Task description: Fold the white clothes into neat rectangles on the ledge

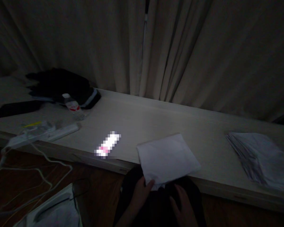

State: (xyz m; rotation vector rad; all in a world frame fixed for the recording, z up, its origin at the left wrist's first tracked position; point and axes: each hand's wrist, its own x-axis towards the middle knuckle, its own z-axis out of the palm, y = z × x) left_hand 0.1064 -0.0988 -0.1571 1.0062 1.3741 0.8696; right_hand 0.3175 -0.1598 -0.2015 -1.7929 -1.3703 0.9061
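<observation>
A folded white cloth (pixel 167 157) lies partly on the pale ledge and partly over my lap. Its near left corner is pinched by my left hand (pixel 143 189), thumb on top and the other fingers mostly hidden beneath. Just below the cloth's near right edge is my right hand (pixel 181 201), thumb and fingers apart, with nothing seen in it. A stack of folded white cloths (pixel 262 157) sits on the ledge to the right.
The pale ledge (pixel 142 116) runs below beige curtains (pixel 109 44). Leftward lie a bright pixelated phone-like rectangle (pixel 108 144), a plastic bottle (pixel 73 107), a dark clothing pile (pixel 61 83) and a white power strip (pixel 23 140). Cables (pixel 42 168) trail to the floor, near a pale bag-like object (pixel 56 208).
</observation>
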